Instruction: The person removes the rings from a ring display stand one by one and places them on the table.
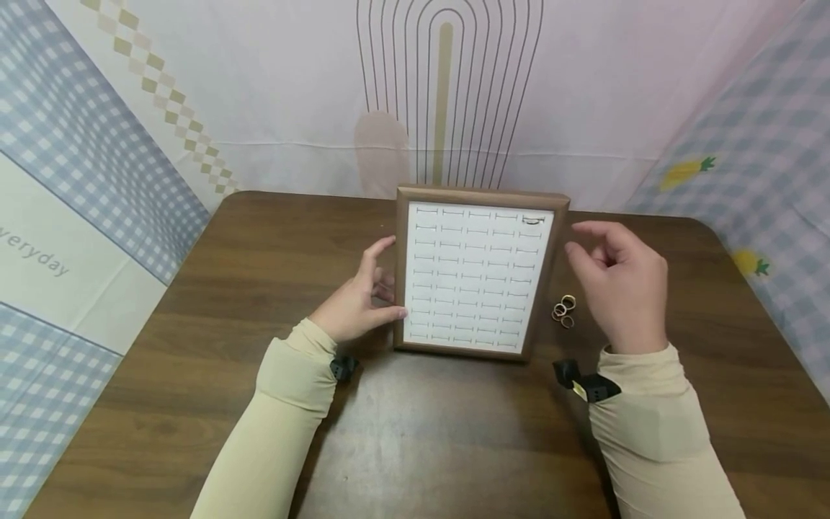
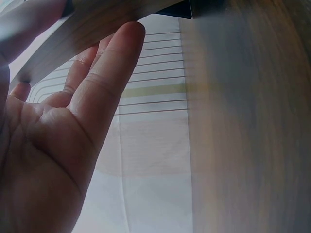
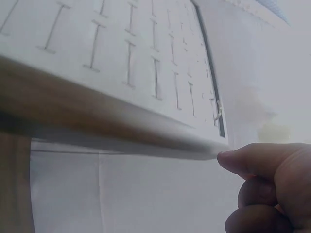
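Observation:
A wood-framed ring display board stands upright, leaning back, its white face cut with rows of short slots. One ring sits in the top right slot; it also shows near the board's edge in the right wrist view. My left hand holds the board's left side, thumb on the front edge and fingers along the side and behind. Off the board's upper right side is my right hand, with thumb and forefinger apart and the other fingers curled; nothing shows between them. Several loose gold-coloured rings lie between the board and that hand.
The dark wooden table carries the board and rings. A printed white cloth hangs right behind the table's back edge, with checked cloth on both sides. Black wrist cameras sit on both sleeves.

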`<action>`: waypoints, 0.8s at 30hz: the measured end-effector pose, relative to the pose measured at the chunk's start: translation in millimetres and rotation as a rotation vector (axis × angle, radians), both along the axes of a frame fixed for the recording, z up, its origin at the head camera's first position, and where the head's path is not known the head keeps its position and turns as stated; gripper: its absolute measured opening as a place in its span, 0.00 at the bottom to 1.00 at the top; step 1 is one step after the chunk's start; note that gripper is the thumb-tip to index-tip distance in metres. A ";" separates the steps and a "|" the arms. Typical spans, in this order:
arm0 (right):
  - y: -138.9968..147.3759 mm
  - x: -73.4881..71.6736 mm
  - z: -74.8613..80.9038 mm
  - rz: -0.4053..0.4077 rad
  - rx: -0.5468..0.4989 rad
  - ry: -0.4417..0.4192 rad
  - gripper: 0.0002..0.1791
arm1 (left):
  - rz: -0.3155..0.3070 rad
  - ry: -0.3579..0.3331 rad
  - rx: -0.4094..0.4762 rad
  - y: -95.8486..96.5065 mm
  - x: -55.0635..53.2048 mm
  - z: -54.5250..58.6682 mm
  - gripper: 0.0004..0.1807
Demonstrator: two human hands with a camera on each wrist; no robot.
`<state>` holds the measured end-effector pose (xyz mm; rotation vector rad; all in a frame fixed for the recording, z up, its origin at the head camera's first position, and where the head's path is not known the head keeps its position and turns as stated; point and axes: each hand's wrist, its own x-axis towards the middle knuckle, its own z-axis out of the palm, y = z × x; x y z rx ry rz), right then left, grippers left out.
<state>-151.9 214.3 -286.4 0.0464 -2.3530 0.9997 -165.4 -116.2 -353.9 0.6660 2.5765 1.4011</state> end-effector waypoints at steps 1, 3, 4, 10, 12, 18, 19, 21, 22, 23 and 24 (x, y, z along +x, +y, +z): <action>-1.4 -1.0 0.9 0.004 -0.007 0.003 0.10 | -0.002 0.001 0.003 -0.2 -0.2 0.1 0.57; -4.2 -2.7 2.3 0.012 -0.016 0.007 0.09 | -0.004 -0.002 0.009 -0.5 -0.4 0.1 0.57; -5.6 -3.4 2.8 0.016 -0.019 0.008 0.09 | -0.006 -0.004 0.012 -0.5 -0.6 0.0 0.57; -14.7 -7.1 5.0 0.030 -0.037 0.027 0.08 | -0.007 -0.015 0.019 2.9 3.0 7.2 0.56; -18.6 -8.6 5.4 0.041 -0.043 0.033 0.08 | -0.009 -0.016 0.015 4.6 7.5 15.4 0.55; -30.3 -12.4 6.5 0.089 -0.048 0.029 0.08 | -0.026 -0.015 0.016 7.9 16.7 35.6 0.51; -32.2 -13.3 6.6 0.095 -0.043 0.031 0.08 | -0.029 -0.015 0.018 8.1 17.0 36.4 0.51; -35.7 -15.1 7.0 0.100 -0.027 0.031 0.09 | -0.034 -0.015 0.023 8.2 16.0 35.2 0.51; -37.3 -15.8 7.2 0.098 -0.018 0.027 0.09 | -0.033 -0.020 0.026 8.4 15.7 34.7 0.52; -38.5 -16.6 7.0 0.093 -0.008 0.028 0.09 | -0.035 -0.022 0.034 7.1 12.8 28.9 0.52; -39.6 -17.5 6.6 0.088 0.002 0.029 0.08 | -0.034 -0.021 0.037 5.8 10.1 23.7 0.53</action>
